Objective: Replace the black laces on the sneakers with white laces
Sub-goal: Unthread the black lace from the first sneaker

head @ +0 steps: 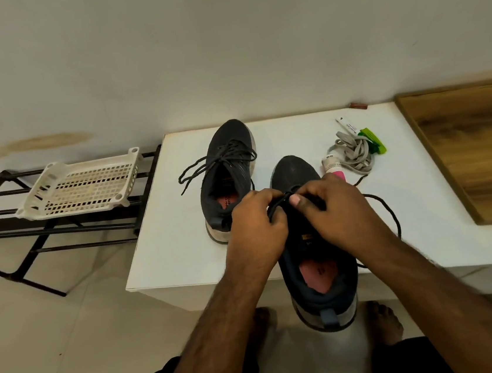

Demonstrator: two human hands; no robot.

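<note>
Pinching the black lace (390, 216) over the near sneaker (317, 273), we curl both our left hand (254, 219) and right hand (338, 209) round it; the far sneaker (228, 176) stands alongside on the white table (165, 241); the white laces (354, 152) lie near.

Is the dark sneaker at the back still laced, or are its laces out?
Still laced, but untied: the far dark sneaker has black laces crossing its eyelets, with loose ends trailing left onto the white table.
</note>
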